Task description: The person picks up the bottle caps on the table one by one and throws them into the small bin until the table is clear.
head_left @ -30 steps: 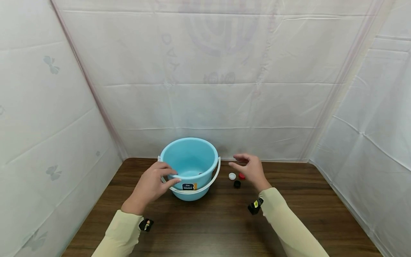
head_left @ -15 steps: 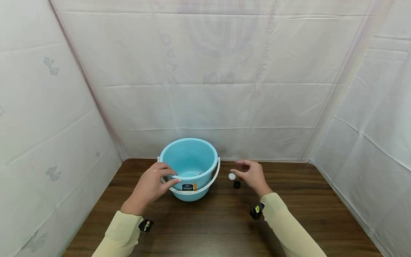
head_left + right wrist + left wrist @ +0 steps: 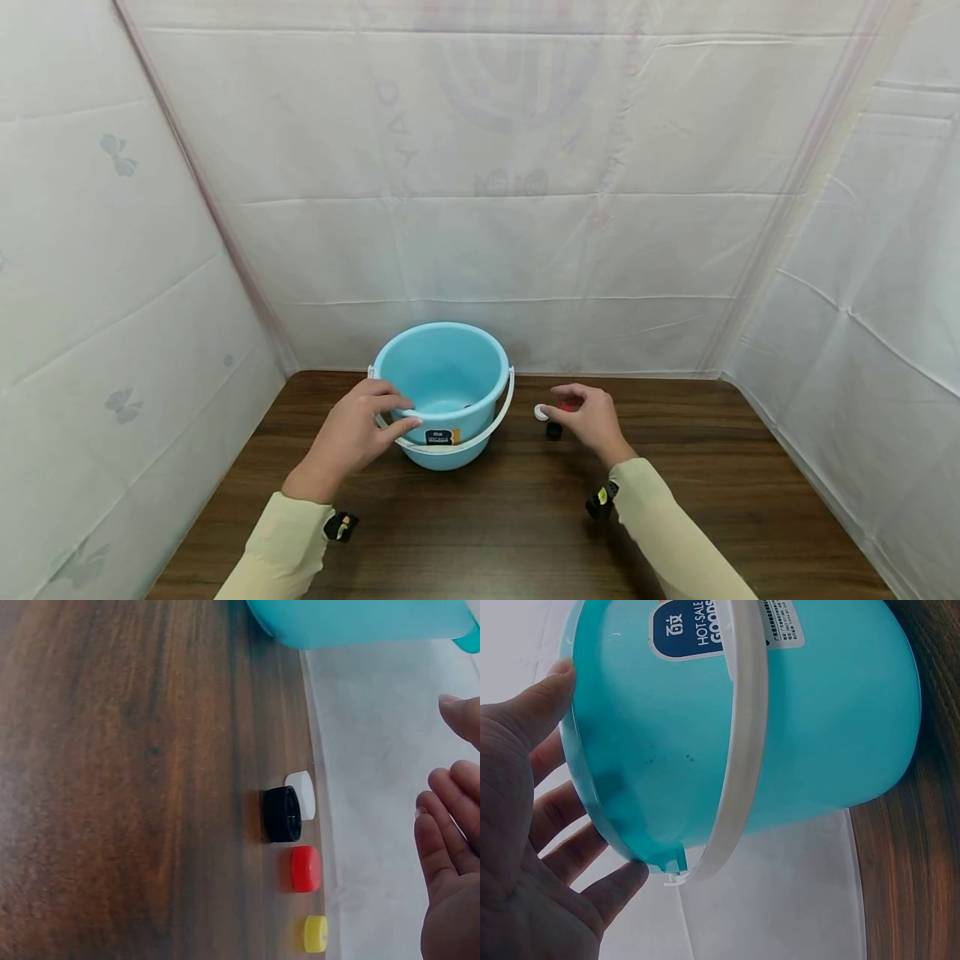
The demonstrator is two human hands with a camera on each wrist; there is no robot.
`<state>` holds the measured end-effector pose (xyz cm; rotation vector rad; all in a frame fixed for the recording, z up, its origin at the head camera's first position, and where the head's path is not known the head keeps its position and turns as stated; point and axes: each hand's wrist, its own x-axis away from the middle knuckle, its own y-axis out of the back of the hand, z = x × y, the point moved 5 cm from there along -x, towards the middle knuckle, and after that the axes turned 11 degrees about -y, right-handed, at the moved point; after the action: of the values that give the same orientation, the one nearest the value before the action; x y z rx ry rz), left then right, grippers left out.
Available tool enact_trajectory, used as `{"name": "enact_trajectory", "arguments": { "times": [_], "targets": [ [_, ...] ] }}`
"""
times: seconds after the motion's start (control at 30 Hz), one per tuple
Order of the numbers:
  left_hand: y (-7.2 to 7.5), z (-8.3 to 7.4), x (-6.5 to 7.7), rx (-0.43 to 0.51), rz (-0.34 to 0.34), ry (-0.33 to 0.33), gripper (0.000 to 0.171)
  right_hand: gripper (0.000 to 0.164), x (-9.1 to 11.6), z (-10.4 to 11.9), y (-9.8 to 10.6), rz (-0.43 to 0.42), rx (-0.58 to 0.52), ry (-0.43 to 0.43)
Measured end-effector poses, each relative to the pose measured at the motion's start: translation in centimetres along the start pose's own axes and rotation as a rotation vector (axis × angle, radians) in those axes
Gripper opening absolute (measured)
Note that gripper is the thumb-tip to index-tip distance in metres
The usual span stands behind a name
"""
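Note:
A light-blue bucket [image 3: 442, 457] with a white handle stands upright on the table. My left hand [image 3: 352, 425] holds its near-left rim, thumb outside and fingers inside; the left wrist view shows the thumb [image 3: 551, 694] on the rim. To the bucket's right, my right hand [image 3: 592, 417] hovers over small bottle caps, thumb and fingers apart. A red cap [image 3: 570, 405] shows between them, and a white cap [image 3: 540, 412] lies by the thumb tip. Nearer is a black cap [image 3: 554, 430]. A yellow cap [image 3: 316, 934] appears only in the right wrist view.
The dark wooden table [image 3: 480, 542] meets white sheeting [image 3: 480, 250] at the back and both sides. Low inside the bucket a small dark bit shows, too small to identify. The bucket's white handle [image 3: 507, 408] hangs down across its front.
My right hand has come down and nearer, from behind the caps to over the red one, and now partly covers the white one. The left hand and bucket have stayed put.

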<state>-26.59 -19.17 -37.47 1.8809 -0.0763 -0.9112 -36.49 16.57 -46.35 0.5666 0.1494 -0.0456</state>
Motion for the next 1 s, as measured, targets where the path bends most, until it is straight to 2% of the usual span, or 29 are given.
{"name": "enact_trajectory", "arguments": {
  "times": [0.53,0.8,1.0],
  "targets": [
    [0.0,0.0,0.1,0.0,-0.009,-0.006,0.02,0.042,0.3,-1.5,-1.1,-0.003,0.017,-0.02],
    [0.0,0.0,0.1,-0.001,-0.006,-0.01,0.02,0.041,0.4,-2.2,-1.3,0.016,0.018,-0.03],
    [-0.1,-0.1,0.0,-0.002,-0.011,-0.015,0.023,0.037,0.4,-2.5,-1.4,0.002,0.068,-0.017]
  ]
}}
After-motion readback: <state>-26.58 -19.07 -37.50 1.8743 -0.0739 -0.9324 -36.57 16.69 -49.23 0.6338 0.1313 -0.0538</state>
